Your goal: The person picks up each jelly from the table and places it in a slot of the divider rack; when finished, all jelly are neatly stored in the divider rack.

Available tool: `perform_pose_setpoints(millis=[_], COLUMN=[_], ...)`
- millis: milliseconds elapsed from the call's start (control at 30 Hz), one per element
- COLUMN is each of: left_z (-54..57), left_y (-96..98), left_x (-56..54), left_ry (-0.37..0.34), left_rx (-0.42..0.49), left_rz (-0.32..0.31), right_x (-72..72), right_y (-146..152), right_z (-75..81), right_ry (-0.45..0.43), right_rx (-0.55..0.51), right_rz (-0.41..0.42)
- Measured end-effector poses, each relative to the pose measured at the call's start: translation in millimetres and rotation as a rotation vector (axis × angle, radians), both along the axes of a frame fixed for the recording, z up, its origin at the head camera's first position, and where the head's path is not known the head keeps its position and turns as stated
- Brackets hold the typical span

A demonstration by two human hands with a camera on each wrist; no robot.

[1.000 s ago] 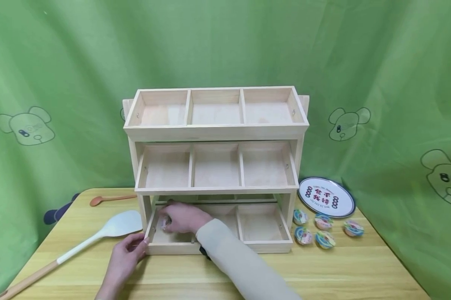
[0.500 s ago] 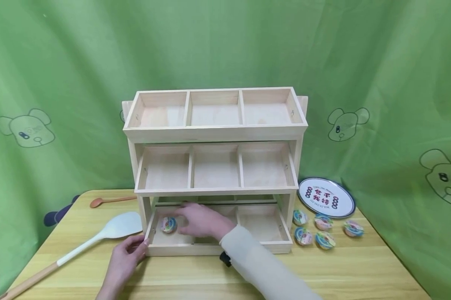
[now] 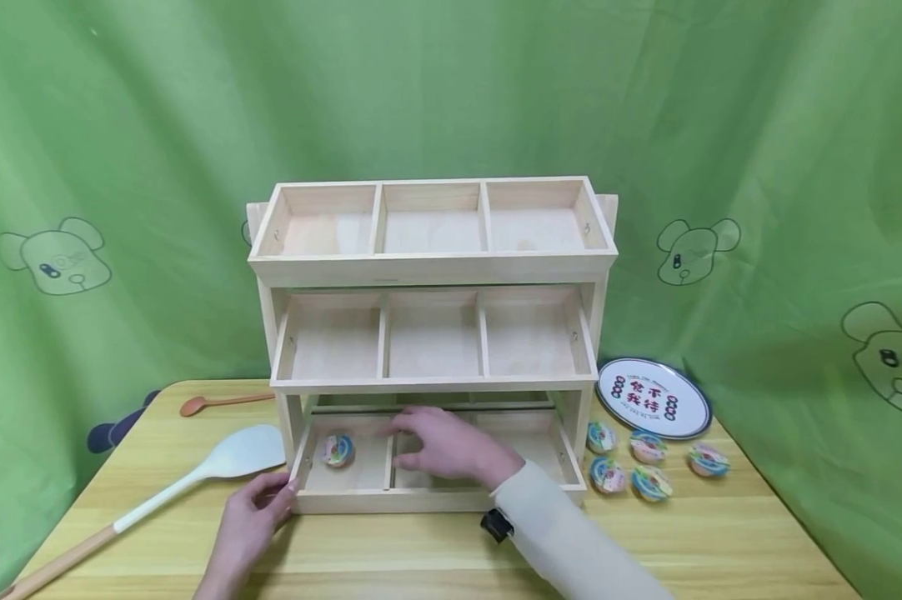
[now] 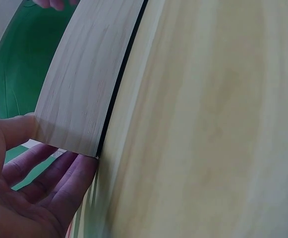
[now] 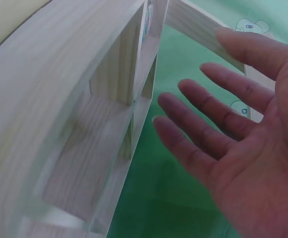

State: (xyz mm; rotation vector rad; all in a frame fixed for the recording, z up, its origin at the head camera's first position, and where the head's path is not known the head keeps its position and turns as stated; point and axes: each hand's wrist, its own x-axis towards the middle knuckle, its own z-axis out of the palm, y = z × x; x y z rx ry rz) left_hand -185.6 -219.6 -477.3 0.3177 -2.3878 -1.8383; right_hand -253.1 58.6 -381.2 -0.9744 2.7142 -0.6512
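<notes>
In the head view a three-tier wooden rack stands on the table, each tier split into three compartments. A small jelly cup with a colourful lid sits in the bottom tier's left compartment. My right hand hovers over the bottom tier's middle compartment, fingers spread and holding nothing; the right wrist view shows its palm and loose fingers. My left hand grips the bottom tier's front left corner. In the left wrist view its thumb lies at the upper edge of the front board and its fingers against the end.
Several more jelly cups lie right of the rack, before an oval white plate with red characters. At left are a white spatula with a wooden handle and a small orange-brown spoon. A green curtain hangs behind.
My right hand has let go of the jelly cup in the bottom left compartment and drawn away to the right, its fingers opening. The left hand has stayed at the corner.
</notes>
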Motion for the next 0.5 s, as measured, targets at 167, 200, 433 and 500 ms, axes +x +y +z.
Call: perform_pose_setpoints(millis=[167, 200, 433, 500], left_z=[-1.5, -1.7, -3.1, -3.7], left_y=[0.2, 0.2, -0.7, -1.3], left_x=[-0.9, -1.0, -1.3, -1.9], left_ry=[0.004, 0.004, 0.002, 0.001], left_rx=[0.004, 0.004, 0.006, 0.005], left_rz=[0.005, 0.005, 0.003, 0.005], right_x=[2.7, 3.2, 8.0, 9.1], right_y=[7, 8, 23, 28], right_z=[3.8, 4.4, 8.6, 9.5], right_ry=[0.016, 0.02, 0.016, 0.004], right_rx=[0.014, 0.013, -0.026, -0.048], right_rz=[-0.001, 0.0, -0.005, -0.012])
